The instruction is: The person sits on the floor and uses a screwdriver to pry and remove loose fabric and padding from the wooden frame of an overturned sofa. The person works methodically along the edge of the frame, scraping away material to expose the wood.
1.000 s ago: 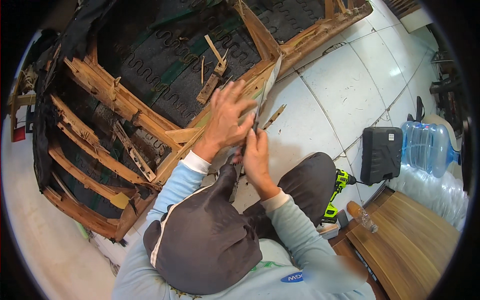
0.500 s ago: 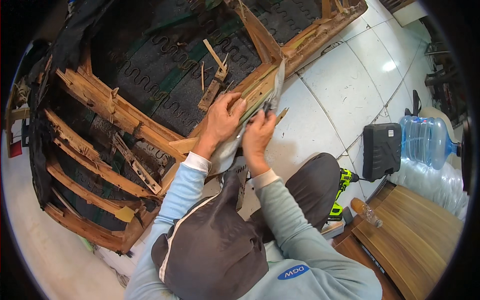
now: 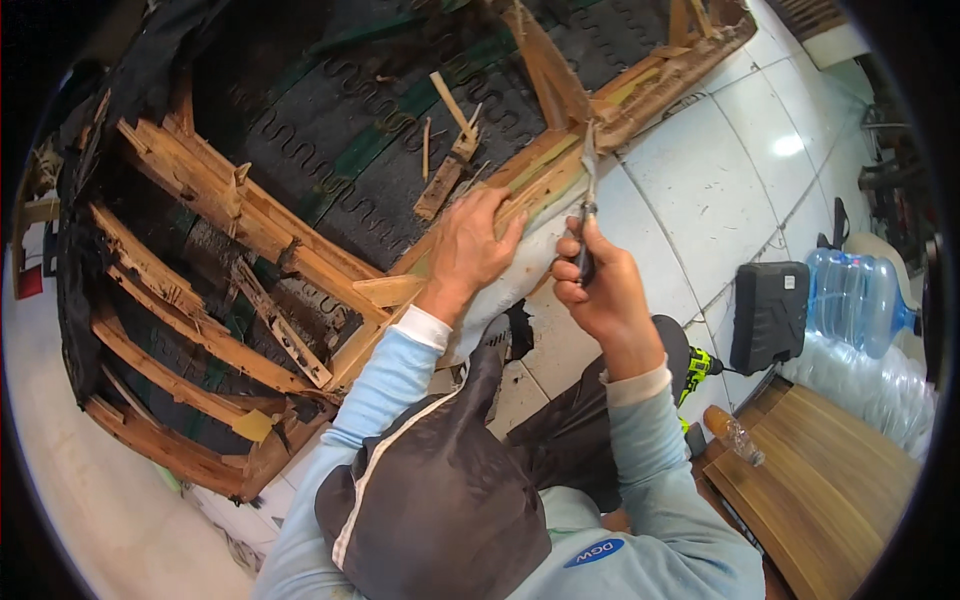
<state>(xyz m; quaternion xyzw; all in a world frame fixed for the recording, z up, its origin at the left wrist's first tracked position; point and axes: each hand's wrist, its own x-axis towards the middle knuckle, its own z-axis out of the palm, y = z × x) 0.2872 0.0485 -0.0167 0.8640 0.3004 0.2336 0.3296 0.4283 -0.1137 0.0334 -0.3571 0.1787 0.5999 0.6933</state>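
Note:
A timber sofa frame (image 3: 225, 190), stripped and splintered, lies with dark webbing and zigzag springs exposed. My left hand (image 3: 475, 245) rests on its long front rail (image 3: 540, 175), fingers bent over the wood. My right hand (image 3: 605, 295) is closed round the black handle of a slim metal tool (image 3: 586, 240), whose tip points along the rail's outer side. A pale fabric strip (image 3: 515, 275) runs beside the rail under and between my hands. Loose splintered pieces (image 3: 440, 180) lie on the webbing behind my left hand.
Around the white tiled floor (image 3: 700, 180) are a black case (image 3: 768, 318), a lime-green drill (image 3: 698, 372), blue water jugs (image 3: 850, 300), wrapped clear plastic (image 3: 860, 395), a small amber-and-clear item (image 3: 730, 430) and a wooden board (image 3: 820, 480) at lower right.
My right hand has moved right and now grips the tool upright in view. My left hand has left the tool area and lies on the rail. More pale strip shows.

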